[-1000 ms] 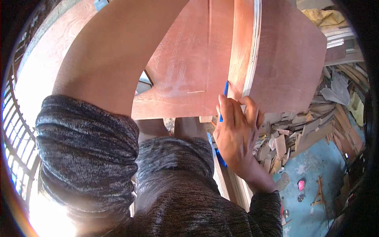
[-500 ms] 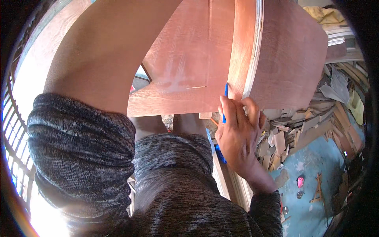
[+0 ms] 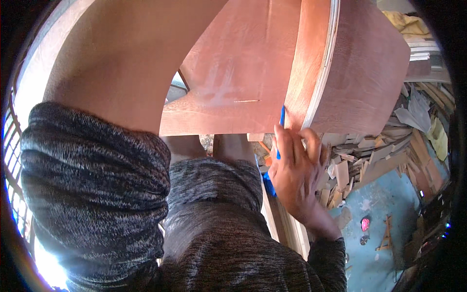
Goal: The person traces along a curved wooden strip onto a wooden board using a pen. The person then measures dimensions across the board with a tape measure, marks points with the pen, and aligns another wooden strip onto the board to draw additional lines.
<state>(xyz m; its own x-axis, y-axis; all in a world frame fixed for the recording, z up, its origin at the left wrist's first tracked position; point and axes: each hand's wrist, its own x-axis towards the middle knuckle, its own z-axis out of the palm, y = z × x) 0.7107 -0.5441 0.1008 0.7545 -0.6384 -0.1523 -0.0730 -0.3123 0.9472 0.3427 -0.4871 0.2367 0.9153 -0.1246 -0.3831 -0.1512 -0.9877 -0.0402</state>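
Observation:
My right hand (image 3: 299, 177) is closed round the near end of a curved plywood strip (image 3: 310, 63) with a pale layered edge. A slim blue pen (image 3: 282, 114) sits between its fingers, its tip pointing away from me beside the strip's left edge. The strip lies over a large reddish plywood sheet (image 3: 238, 73), near that sheet's front edge. My left arm (image 3: 116, 68) reaches far forward over the sheet, and its hand is beyond the top of the picture.
The reddish board (image 3: 362, 73) carries on right of the strip. Wood offcuts (image 3: 384, 151) are heaped on the floor at the right, beside a worn blue surface (image 3: 372, 199). A clear plastic bag (image 3: 413, 112) lies on the pile. Long timber pieces (image 3: 287, 224) stand beside my right side.
My right hand, with the pen and the strip's end, has slid slightly toward me across the sheet. The whole view has shifted a little, and my left arm stays stretched forward.

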